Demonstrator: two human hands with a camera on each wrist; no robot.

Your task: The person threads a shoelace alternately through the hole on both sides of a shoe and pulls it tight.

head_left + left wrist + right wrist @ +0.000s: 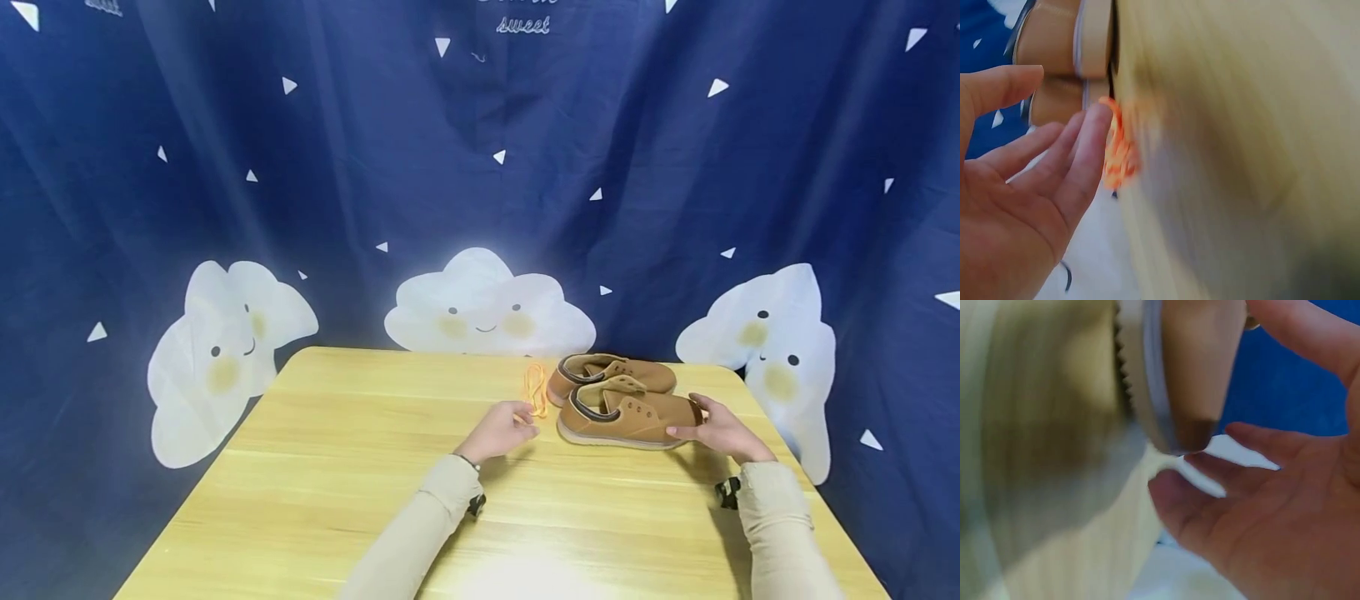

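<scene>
A pair of tan lace-up shoes lies side by side on the table, toes to the right. The nearer shoe (648,421) partly covers the farther shoe (648,373), and no laces show in its eyelets. Left of the heels lies a looped orange shoelace (536,390). My left hand (497,432) is beside the lace's near end; in the left wrist view its thumb stands apart from the loosely bent fingers (1088,153). Around the nearer shoe's toe, my right hand (718,429) is spread, with thumb and fingers apart in the right wrist view; contact is unclear.
The light wooden table (315,467) has its back edge just behind the shoes. Behind it hangs a dark blue curtain (360,150) with smiling clouds and white triangles. Each wrist carries a small dark device.
</scene>
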